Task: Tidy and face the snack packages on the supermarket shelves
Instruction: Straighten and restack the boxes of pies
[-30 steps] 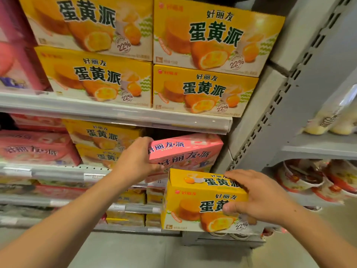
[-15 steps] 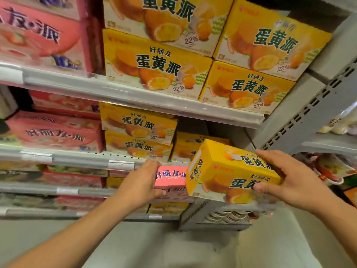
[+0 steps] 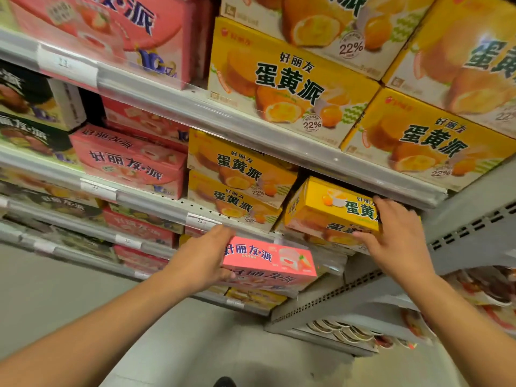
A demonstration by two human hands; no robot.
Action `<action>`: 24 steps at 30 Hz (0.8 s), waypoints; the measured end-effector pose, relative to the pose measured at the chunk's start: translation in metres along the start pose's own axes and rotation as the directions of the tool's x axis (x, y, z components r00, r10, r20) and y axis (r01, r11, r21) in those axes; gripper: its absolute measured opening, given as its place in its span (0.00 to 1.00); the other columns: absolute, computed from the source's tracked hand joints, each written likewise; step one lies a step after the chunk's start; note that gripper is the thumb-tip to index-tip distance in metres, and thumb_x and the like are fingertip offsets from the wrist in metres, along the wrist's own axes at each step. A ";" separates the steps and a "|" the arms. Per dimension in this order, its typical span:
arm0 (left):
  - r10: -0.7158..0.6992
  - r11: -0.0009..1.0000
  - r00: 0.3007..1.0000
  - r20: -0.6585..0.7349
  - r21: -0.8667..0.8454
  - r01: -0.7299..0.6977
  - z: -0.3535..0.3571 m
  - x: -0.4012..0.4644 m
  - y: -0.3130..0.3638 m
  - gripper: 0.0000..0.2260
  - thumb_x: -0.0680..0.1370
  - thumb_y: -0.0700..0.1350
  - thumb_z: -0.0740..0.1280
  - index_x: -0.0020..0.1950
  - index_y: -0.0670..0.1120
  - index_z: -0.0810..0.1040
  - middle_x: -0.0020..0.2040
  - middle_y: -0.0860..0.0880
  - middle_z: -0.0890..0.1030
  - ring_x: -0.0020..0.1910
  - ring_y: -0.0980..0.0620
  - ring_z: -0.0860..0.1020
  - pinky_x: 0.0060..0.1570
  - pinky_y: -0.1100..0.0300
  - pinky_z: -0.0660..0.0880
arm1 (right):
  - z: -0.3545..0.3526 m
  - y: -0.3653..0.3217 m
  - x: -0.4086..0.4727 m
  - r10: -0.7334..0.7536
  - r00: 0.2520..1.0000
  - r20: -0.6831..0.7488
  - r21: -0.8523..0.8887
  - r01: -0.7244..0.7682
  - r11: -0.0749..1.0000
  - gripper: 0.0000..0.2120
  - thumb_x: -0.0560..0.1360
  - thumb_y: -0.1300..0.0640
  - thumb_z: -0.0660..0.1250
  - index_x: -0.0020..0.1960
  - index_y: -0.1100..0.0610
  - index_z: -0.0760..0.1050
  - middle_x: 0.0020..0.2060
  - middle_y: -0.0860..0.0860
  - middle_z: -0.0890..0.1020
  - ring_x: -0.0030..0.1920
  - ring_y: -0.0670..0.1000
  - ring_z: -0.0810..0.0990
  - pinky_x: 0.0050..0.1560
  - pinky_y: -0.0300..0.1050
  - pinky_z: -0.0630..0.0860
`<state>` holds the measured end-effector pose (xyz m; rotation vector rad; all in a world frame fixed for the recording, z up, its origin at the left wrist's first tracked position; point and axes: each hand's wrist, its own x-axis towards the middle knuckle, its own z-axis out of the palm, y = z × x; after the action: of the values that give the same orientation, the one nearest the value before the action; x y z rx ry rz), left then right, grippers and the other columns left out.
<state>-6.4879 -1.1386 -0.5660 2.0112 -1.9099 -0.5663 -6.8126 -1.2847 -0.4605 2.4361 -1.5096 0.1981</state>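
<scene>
Two boxes are in play, one in each of the person's hands. Nearest me, the left hand [image 3: 203,256] has its grip closed on the left end of a pink box [image 3: 269,261], thumb underneath and fingers over the top, holding it out in front of the shelf edge [image 3: 156,203], clear of any stack. It looks like thin printed cardboard: light, stiff along its edges, likely to dent if squeezed mid-panel, so an end hold like this one seems right.

A little further in, the right hand [image 3: 396,233] has its grip clamped on the right end of a yellow box [image 3: 332,212], fingers over the top and thumb on the front face. That box is tilted, its left corner swung out toward the aisle, sitting at the mouth of the gap beside the stacked yellow boxes [image 3: 237,182]. I would judge it just as light, and the glossy finish may be a bit slick, so steering it by the corners should square it best.

Beyond, the middle shelf carries pink boxes [image 3: 131,160] to the left. On the upper shelf [image 3: 279,132], large yellow boxes [image 3: 287,82] face out, apparently tidy.
</scene>
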 end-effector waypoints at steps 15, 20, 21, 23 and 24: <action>-0.073 0.996 0.997 -0.039 0.046 0.075 0.008 -0.005 -0.003 0.32 0.67 0.58 0.76 0.66 0.55 0.65 0.61 0.55 0.73 0.52 0.49 0.80 0.47 0.51 0.77 | 0.022 0.021 0.057 0.230 0.941 0.246 0.065 -0.253 0.965 0.25 0.74 0.37 0.65 0.59 0.56 0.74 0.47 0.58 0.81 0.47 0.60 0.79 0.46 0.52 0.78; -0.090 0.996 0.995 -0.033 0.018 0.091 0.012 -0.003 -0.002 0.32 0.67 0.58 0.76 0.66 0.55 0.64 0.61 0.55 0.72 0.53 0.49 0.80 0.48 0.50 0.78 | 0.022 0.021 0.065 0.224 0.916 0.333 0.089 -0.268 0.959 0.26 0.75 0.36 0.63 0.64 0.53 0.71 0.50 0.56 0.81 0.50 0.60 0.78 0.49 0.53 0.78; -0.090 0.996 0.995 -0.036 0.012 0.091 0.013 -0.002 -0.001 0.32 0.67 0.58 0.76 0.66 0.56 0.65 0.61 0.55 0.72 0.52 0.50 0.80 0.48 0.50 0.78 | 0.023 0.021 0.067 0.216 0.916 0.338 0.092 -0.261 0.961 0.26 0.75 0.36 0.63 0.64 0.53 0.70 0.51 0.57 0.81 0.51 0.60 0.78 0.50 0.53 0.78; -0.089 0.996 0.995 -0.039 0.004 0.089 0.013 -0.001 0.000 0.32 0.68 0.58 0.76 0.66 0.56 0.65 0.61 0.56 0.72 0.52 0.50 0.79 0.48 0.51 0.78 | 0.024 0.019 0.070 0.219 0.906 0.363 0.089 -0.268 0.959 0.27 0.75 0.35 0.62 0.64 0.54 0.71 0.51 0.57 0.81 0.51 0.59 0.78 0.49 0.51 0.77; -0.089 0.996 0.995 -0.037 0.001 0.089 0.013 -0.001 0.000 0.32 0.68 0.58 0.76 0.66 0.56 0.64 0.61 0.56 0.72 0.53 0.50 0.79 0.49 0.50 0.78 | 0.024 0.018 0.071 0.220 0.900 0.378 0.076 -0.266 0.961 0.28 0.75 0.35 0.61 0.64 0.55 0.71 0.51 0.57 0.81 0.51 0.59 0.79 0.47 0.50 0.76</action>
<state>-6.4940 -1.1373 -0.5775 2.1021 -1.8079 -0.5449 -6.7976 -1.3600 -0.4627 2.4735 -2.0216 -0.1294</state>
